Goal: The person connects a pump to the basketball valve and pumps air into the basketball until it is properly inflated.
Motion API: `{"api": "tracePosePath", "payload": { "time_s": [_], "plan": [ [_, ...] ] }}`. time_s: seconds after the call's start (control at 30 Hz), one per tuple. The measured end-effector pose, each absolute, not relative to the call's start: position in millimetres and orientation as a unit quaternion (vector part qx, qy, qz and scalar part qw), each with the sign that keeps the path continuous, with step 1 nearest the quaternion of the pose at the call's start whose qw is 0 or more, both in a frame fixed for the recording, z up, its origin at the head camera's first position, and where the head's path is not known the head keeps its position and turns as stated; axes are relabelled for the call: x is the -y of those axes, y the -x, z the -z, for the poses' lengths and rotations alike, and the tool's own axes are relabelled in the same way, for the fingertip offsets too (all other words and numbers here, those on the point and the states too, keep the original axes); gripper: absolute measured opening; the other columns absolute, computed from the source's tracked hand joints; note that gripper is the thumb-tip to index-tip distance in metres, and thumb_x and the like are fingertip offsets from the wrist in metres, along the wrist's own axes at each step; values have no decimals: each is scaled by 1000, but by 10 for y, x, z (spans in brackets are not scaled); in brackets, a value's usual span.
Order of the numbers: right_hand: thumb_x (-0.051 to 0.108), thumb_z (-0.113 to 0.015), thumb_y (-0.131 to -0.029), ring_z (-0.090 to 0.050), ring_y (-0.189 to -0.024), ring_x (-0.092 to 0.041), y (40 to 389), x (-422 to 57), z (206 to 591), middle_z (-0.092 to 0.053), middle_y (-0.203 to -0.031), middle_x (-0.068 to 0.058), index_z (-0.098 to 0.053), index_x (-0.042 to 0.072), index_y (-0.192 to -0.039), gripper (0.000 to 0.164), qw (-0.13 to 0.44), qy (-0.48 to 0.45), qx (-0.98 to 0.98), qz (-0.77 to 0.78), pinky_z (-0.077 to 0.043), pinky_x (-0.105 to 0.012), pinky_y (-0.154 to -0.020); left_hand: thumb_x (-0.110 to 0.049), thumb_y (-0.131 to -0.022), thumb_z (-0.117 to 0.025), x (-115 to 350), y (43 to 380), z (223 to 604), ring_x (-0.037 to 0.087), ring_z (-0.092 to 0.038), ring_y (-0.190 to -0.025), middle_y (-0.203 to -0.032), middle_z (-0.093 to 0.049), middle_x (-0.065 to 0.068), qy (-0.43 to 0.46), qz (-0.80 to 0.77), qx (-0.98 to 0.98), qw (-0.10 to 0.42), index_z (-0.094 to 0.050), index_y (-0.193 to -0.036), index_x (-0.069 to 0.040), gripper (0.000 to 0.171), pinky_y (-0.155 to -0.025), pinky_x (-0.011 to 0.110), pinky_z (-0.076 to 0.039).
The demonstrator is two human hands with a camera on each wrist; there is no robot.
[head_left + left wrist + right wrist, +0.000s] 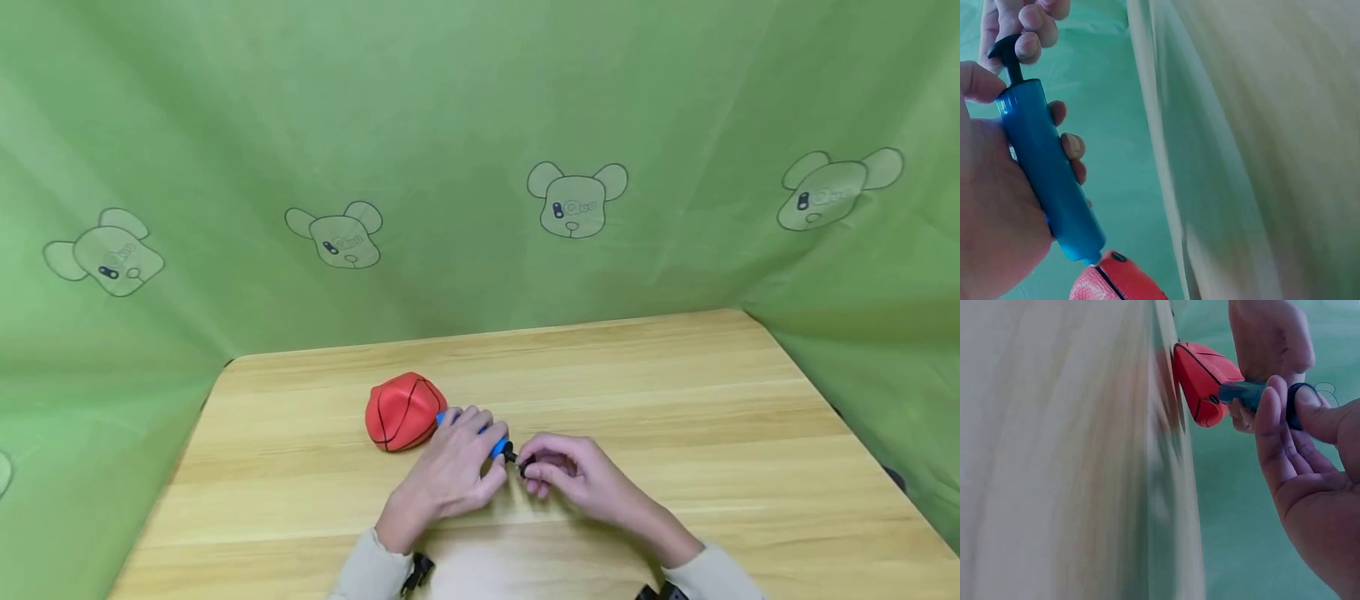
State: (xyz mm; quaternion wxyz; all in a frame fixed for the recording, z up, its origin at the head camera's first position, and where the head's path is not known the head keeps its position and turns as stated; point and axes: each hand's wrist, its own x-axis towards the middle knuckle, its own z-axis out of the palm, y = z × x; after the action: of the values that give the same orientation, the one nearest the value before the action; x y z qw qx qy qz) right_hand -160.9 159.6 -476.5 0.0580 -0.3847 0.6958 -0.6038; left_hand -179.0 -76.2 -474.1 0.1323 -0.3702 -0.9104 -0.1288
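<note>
A partly deflated red ball (pixel 402 412) with black lines, its skin dented, lies on the table. Against its right side comes the tip of a blue hand pump (pixel 1050 175); whether a needle enters the ball is hidden. My left hand (pixel 456 467) grips the pump's barrel, fingers wrapped round it. With thumb and fingers, my right hand (pixel 581 481) pinches the black pump handle (pixel 1005 47). A short length of black rod shows between the handle and the barrel. In the right wrist view, a dark spot (pixel 1214 399) on the ball sits beside the pump tip.
The light wooden table (pixel 637 375) runs back to a green cloth wall (pixel 450 108) printed with bear-like heads. More green cloth hangs along both sides. Dark straps (pixel 417 573) circle my wrists near the front edge of the view.
</note>
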Motion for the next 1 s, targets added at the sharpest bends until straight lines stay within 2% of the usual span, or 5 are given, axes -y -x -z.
{"api": "tracePosePath", "payload": {
  "time_s": [0.2, 0.4, 0.63, 0.83, 1.0],
  "plan": [
    [-10, -58, -98, -71, -75, -27, 1405, -1881, 4713, -72, -93, -6, -68, 5, -112, 24, 43, 388, -704, 593, -60, -35, -65, -35, -92, -48, 807, 1820, 4773, 18, -53, -95, -99, -57, -2, 363, 116, 912, 153, -58, -100, -19, 21, -92, 41, -42],
    [-15, -57, -96, -72, -76, -28, 1312, -2038, 4666, -73, -94, -4, -68, 7, -112, 29, 55, 383, -703, 596, -60, -34, -65, -33, -94, -46, 823, 1836, 4754, 17, -53, -94, -98, -59, -4, 368, 127, 913, 125, -54, -96, -19, 16, -96, 42, -40],
    [-8, -61, -97, -72, -73, -24, 1526, -1736, 4751, -73, -91, -13, -68, 0, -112, 18, 34, 405, -694, 595, -60, -34, -64, -29, -93, -46, 845, 1818, 4747, 17, -51, -89, -93, -57, -3, 360, 148, 916, 101, -57, -97, -17, 17, -90, 41, -40],
    [-4, -62, -98, -72, -74, -26, 1664, -1557, 4822, -70, -91, -22, -67, -3, -113, 15, 69, 353, -707, 609, -60, -37, -67, -30, -95, -46, 847, 1792, 4769, 17, -52, -90, -92, -55, -4, 357, 136, 917, 115, -60, -100, -18, 19, -91, 41, -41],
    [-4, -61, -98, -72, -78, -26, 1578, -1668, 4751, -70, -91, -21, -67, -2, -113, 15, 67, 349, -703, 616, -60, -37, -70, -31, -98, -47, 870, 1821, 4724, 17, -52, -92, -97, -57, -4, 371, 141, 909, 126, -59, -101, -19, 18, -94, 41, -40]
  ]
}}
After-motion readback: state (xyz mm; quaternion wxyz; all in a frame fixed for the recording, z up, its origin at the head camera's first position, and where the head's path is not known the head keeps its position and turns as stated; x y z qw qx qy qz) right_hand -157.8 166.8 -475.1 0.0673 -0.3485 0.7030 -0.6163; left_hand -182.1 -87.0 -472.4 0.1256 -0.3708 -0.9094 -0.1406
